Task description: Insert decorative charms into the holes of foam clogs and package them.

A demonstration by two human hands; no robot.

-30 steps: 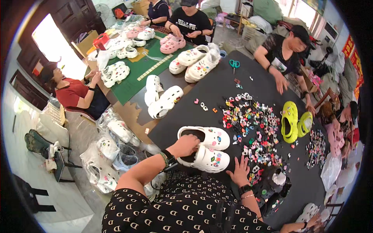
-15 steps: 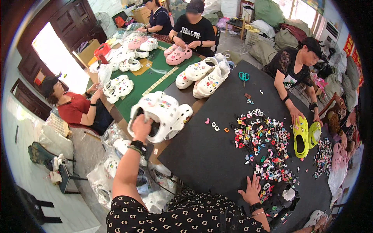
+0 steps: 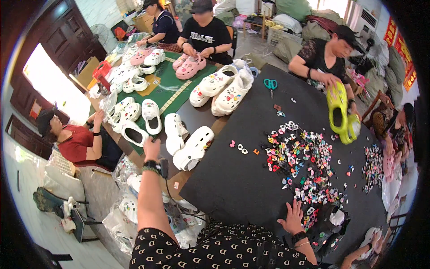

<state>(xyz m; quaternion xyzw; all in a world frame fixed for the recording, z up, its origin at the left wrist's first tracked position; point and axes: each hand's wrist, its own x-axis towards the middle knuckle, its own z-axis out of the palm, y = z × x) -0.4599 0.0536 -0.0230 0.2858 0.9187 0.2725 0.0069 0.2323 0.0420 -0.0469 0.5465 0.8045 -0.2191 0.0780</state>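
Left hand (image 3: 152, 147) at white clog (image 3: 133, 132) (right hand (image 3: 293, 217) on black table (image 3: 233, 188))

A pair of white clogs with dark openings sits soles down at the near end of the green mat (image 3: 168, 92). The left clog (image 3: 134, 134) lies by the mat's near corner, its toe angled away and leftward. The right clog (image 3: 151, 115) lies just beside it, farther onto the mat, toe pointing away, its upper carrying small coloured charms, apparently, though their shapes blur.
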